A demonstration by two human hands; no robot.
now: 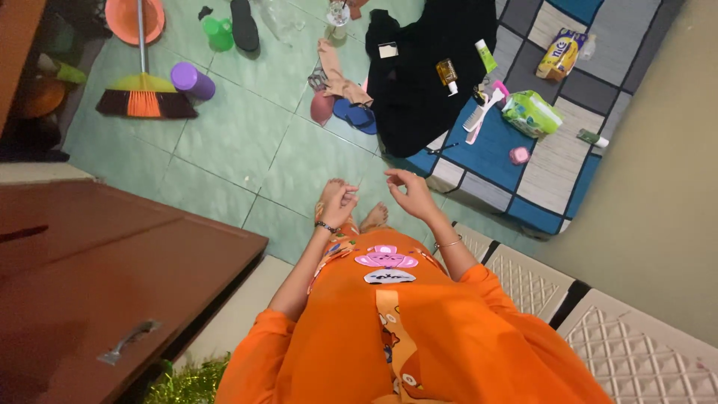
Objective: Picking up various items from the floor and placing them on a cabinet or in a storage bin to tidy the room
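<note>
Green tiled floor (224, 150) w/ broom (144, 93), purple cup (192, 80) strewn (mid-tidy, I'd judge). Left hand (338, 203) loosely curled, empty; right hand (411, 191) half-open, holding nothing, both raised over feet (374, 217).

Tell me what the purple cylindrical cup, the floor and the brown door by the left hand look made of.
Purple cylindrical cup: likely plastic, with a smooth, even colour and soft sheen. Pale green floor: glazed ceramic tile, shown by grout lines and faint gloss. Brown door: seemingly painted or varnished wood with a metal handle; the grain is unclear.
</note>
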